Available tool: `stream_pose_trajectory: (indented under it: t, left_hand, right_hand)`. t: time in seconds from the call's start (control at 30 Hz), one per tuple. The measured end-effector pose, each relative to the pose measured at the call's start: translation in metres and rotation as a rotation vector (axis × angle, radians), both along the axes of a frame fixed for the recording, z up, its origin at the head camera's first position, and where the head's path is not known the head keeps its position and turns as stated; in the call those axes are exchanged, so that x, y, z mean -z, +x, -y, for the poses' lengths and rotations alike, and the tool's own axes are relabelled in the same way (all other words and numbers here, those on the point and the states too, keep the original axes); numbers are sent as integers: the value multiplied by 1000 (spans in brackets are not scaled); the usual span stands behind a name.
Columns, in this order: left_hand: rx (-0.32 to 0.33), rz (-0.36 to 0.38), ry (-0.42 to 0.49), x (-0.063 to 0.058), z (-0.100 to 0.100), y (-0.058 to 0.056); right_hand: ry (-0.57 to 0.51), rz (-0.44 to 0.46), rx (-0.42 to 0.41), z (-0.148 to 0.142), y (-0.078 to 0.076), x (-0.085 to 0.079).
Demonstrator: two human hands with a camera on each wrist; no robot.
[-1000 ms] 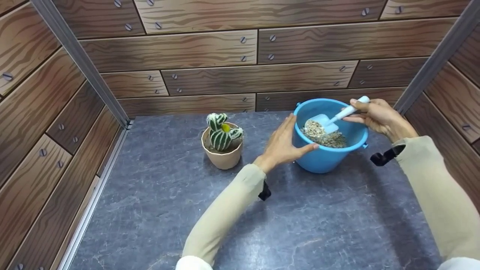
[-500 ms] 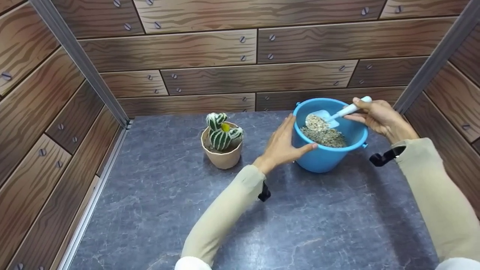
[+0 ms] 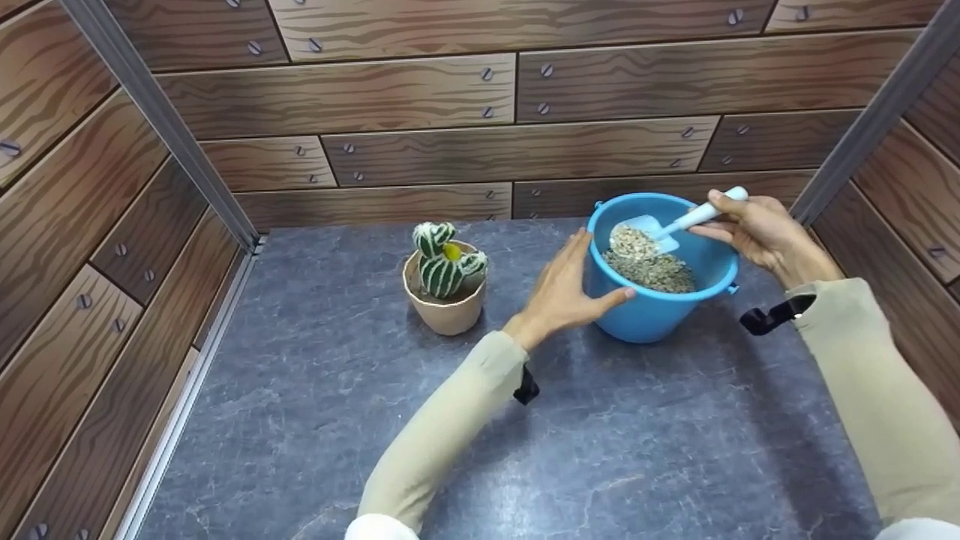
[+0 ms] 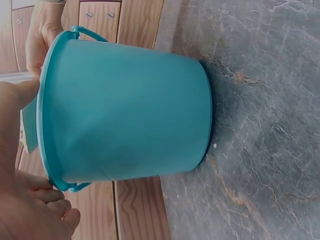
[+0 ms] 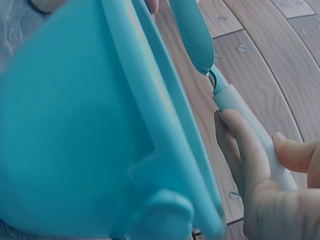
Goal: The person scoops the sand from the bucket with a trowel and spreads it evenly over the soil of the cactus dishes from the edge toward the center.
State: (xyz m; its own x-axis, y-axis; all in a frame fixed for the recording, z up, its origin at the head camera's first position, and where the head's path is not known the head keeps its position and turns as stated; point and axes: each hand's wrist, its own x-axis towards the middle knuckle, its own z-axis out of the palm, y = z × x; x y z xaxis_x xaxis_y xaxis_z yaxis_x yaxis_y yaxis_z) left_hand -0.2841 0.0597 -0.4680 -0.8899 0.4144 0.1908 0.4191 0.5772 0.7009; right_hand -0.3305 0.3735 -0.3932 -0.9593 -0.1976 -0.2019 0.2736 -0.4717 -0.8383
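Observation:
In the head view, a blue bucket (image 3: 645, 319) stands upright on the right, holding grey-brown gravel (image 3: 664, 274). My left hand (image 3: 559, 296) holds the bucket by its near left rim, with the thumb at the front and the fingers along the side. My right hand (image 3: 765, 232) grips the white handle (image 3: 705, 212) of a small light blue shovel (image 3: 666, 244). A heap of paler gravel (image 3: 631, 241) sits on the shovel's blade, above the gravel in the bucket. From the right wrist, the blade's underside (image 5: 195, 37) shows beyond the bucket's rim.
To the left stands a beige pot (image 3: 448, 319) with a striped green cactus (image 3: 441, 276) bearing a yellow flower. The marbled dark tabletop (image 3: 300, 420) meets wood-patterned walls (image 3: 420, 161) at the back and both sides. A bucket handle (image 4: 92, 33) hangs at the rim.
The shovel has risen slightly out of the gravel with a load on its blade, and its handle has shifted a little right and up. The left hand and bucket stay in place.

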Motion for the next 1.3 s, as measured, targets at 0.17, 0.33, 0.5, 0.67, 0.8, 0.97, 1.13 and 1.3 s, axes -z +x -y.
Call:
stream_pose_trajectory:
  t: [0.17, 0.33, 0.5, 0.67, 0.8, 0.97, 1.13, 1.3]
  left_hand:
    - [16, -1, 1, -1, 3, 4]
    - [11, -10, 20, -1, 11, 9]
    - [-7, -8, 19, -1, 24, 17]
    - [-25, -19, 38, -1, 40, 25]
    - [-49, -38, 68, -2, 55, 32]
    - [-74, -68, 73, -1, 72, 41]
    - [-102, -106, 87, 2, 88, 52]
    - [-122, -157, 103, 7, 101, 61]
  right_hand:
    - [6, -42, 12, 8, 5, -1]
    - [-10, -53, 31, 13, 9, 1]
    - [-16, -53, 65, 16, 15, 2]
    - [-30, -49, 106, 20, 23, 3]
    - [-46, -63, 141, 26, 29, 2]
    - [-76, -89, 189, 34, 37, 3]
    - [-58, -123, 223, 41, 44, 4]
    - [-104, -137, 234, 45, 51, 7]
